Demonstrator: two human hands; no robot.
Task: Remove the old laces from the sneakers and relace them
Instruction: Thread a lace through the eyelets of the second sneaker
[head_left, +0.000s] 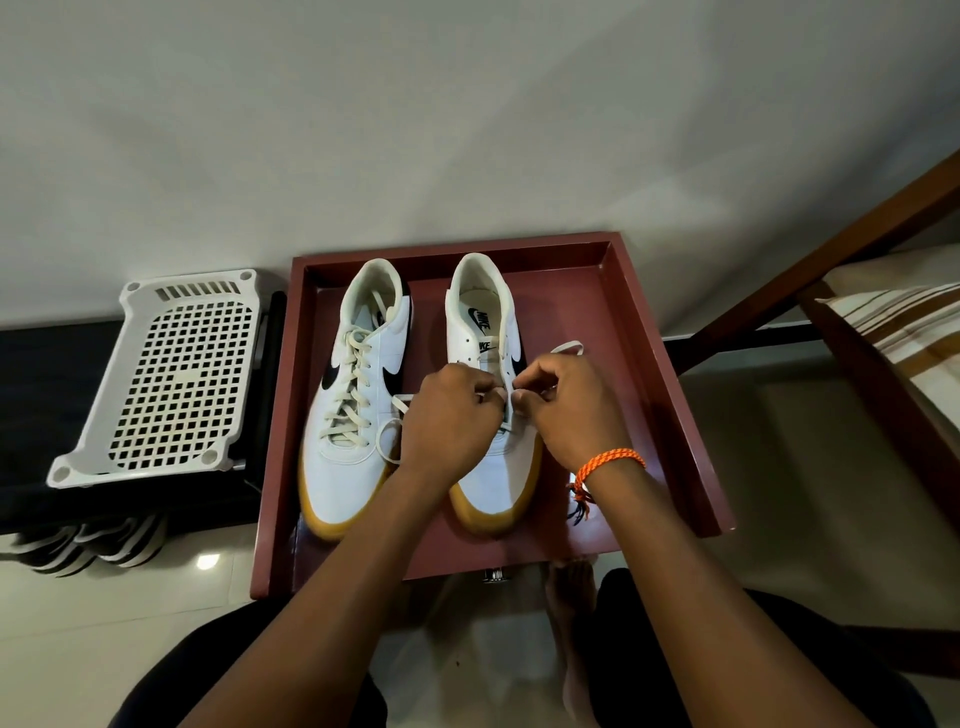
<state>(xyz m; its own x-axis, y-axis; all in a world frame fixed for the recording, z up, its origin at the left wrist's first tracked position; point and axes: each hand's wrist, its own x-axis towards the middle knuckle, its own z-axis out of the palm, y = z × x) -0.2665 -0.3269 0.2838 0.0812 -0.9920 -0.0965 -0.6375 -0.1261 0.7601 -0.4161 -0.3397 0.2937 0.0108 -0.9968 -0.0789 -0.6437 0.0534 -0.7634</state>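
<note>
1. Resting beneath both hands: red-brown tray, raised rim, bearing the pair of sneakers. Risk: a hard tug on a lace could drag a shoe across the tray floor or nudge the tray itself, since nothing visibly pins either.
2. Left sneaker, just left of the left hand's knuckles; fully laced in cream. Risk: its loose lace end loops close under the left hand and could be caught up with the working lace by mistake.
3. Right sneaker, directly under the fingertips of both hands; upper eyelets bare, tongue exposed. Risk: an eyelet skipped or a crossing mismatched would leave the lacing uneven.
4. Left hand, fingers curled tight, apparently pinching lace at the lower eyelets; the grip itself is hidden behind the knuckles.
5. Right hand, fingers curled, pinching the white lace, whose free end trails beyond the knuckles toward the tray's right side. Risk: unequal pulls would leave one end too short to finish; a twisted flat lace would sit badly.
6. Orange wrist cord, tassel dangling below the right wrist. Risk: snagging the lace.
</note>
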